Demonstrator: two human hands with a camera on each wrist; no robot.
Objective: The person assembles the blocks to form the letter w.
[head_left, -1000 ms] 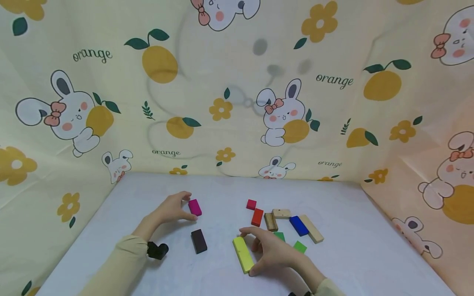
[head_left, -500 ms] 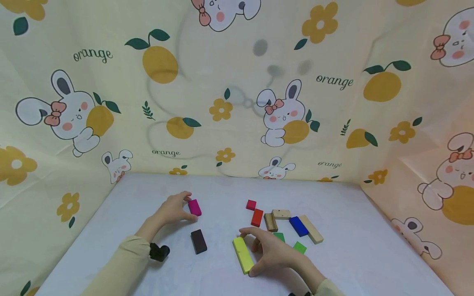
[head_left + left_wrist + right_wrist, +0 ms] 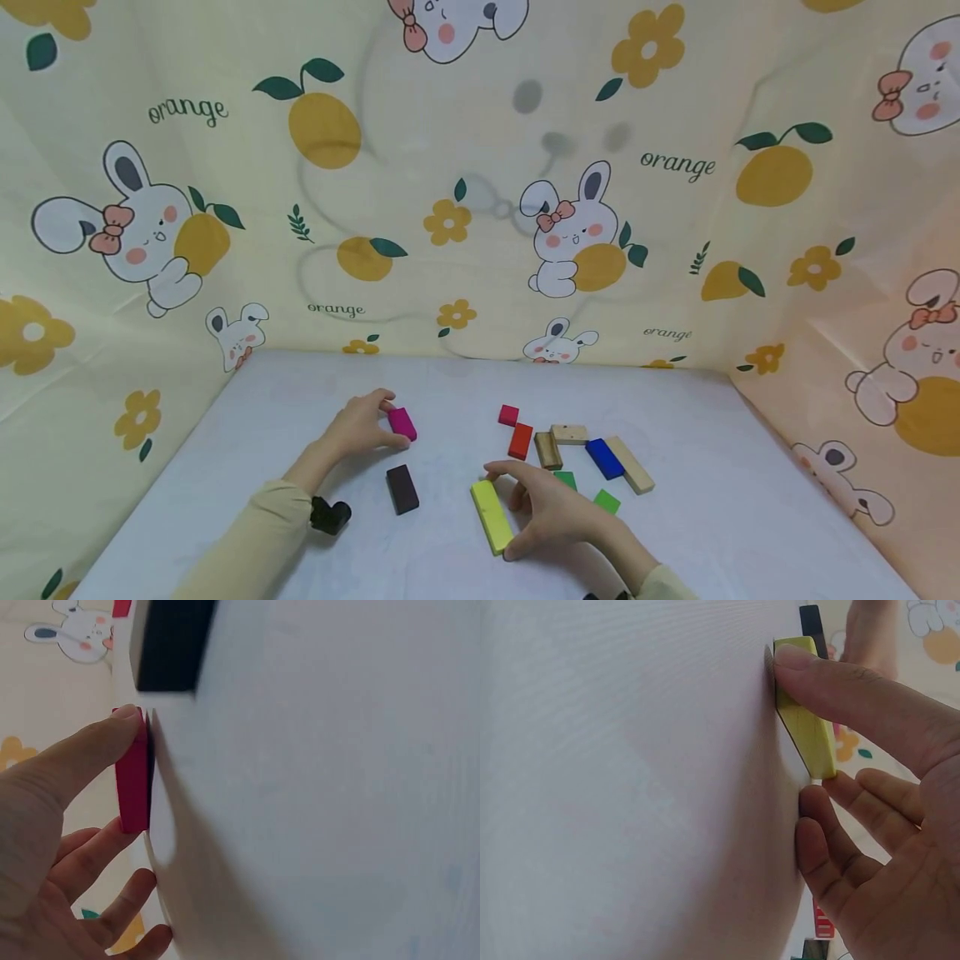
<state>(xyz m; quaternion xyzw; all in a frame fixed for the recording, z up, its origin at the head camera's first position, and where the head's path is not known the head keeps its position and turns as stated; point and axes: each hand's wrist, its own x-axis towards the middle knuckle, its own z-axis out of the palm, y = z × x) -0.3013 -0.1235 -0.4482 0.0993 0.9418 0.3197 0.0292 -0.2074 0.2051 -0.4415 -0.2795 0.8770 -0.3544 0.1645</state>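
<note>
At the left of the white surface, the left hand pinches one magenta block by its ends between its fingers; near the middle, the right hand likewise holds one yellow block. One dark block lies nearby. Right of centre are two red blocks, one brown block, two pale wooden blocks, one blue block and two green blocks, eleven in all. The backdrop reads "orange" four times.
</note>
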